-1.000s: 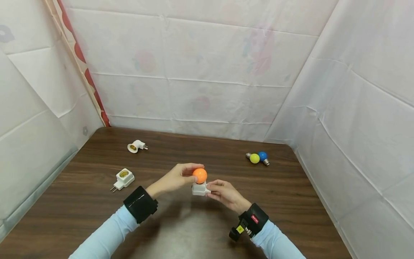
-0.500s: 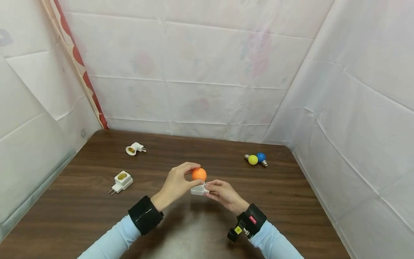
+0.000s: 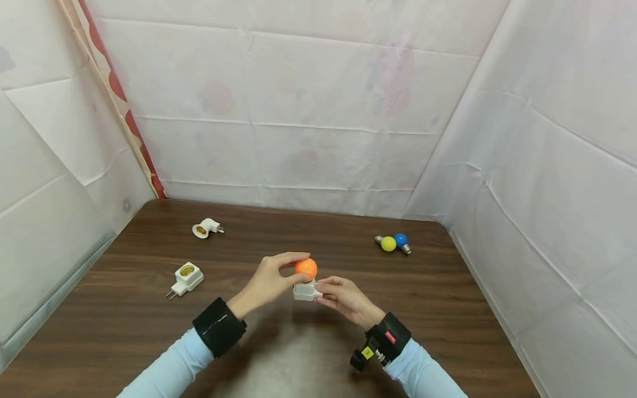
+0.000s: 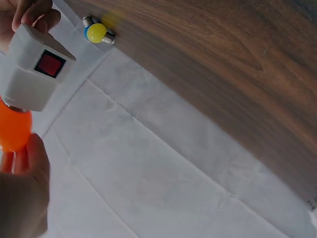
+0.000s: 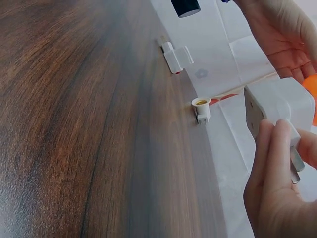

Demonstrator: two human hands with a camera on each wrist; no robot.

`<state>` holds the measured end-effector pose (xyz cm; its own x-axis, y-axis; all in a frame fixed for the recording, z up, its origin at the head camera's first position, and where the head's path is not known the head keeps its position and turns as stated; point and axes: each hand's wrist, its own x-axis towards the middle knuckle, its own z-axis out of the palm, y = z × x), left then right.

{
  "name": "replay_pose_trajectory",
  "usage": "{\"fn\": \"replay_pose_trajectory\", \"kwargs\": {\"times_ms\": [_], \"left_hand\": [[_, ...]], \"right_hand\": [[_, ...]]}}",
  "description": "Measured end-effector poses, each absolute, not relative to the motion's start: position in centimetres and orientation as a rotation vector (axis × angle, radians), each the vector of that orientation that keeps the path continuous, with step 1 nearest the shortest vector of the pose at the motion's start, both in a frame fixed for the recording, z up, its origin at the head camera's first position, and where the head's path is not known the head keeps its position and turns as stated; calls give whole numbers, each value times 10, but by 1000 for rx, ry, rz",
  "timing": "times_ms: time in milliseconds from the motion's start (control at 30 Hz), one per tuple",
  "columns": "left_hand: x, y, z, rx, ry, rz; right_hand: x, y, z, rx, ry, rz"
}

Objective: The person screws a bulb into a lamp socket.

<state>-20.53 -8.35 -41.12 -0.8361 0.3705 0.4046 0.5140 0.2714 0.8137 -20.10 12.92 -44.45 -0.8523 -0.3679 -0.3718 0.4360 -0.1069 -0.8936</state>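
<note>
My left hand pinches an orange light bulb between thumb and fingers, its round globe upward. Below the bulb is a white plug-in lamp socket, whose plug end my right hand grips. The bulb's metal base sits at the socket's mouth; in the left wrist view only a sliver of the base shows. A red switch is on the socket's side. In the right wrist view, metal prongs stick out past the right fingers. Both hands hold these things above the table.
On the wooden table, a second white boxy socket lies at left, with a white angled socket behind it. A yellow bulb and a blue bulb lie touching at back right. White sheets wall the table.
The left hand has turned about the orange bulb, its thumb coming forward across the bulb's base, then back somewhat. The right hand has kept its grip on the socket.
</note>
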Motion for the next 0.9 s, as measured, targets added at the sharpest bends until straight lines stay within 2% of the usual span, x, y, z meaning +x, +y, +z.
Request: {"fn": "replay_pose_trajectory", "kwargs": {"times_ms": [367, 767, 900], "left_hand": [[-209, -93, -411, -1003, -2466, -1861], [-200, -76, -415, -639, -2461, -1842], [-198, -72, -417, -602, -2437, -1829]], "right_hand": [[-201, 133, -449, 61, 1660, -1952], [-205, 131, -448, 74, 1652, -2012], [-205, 131, -448, 80, 1649, -2021]]}}
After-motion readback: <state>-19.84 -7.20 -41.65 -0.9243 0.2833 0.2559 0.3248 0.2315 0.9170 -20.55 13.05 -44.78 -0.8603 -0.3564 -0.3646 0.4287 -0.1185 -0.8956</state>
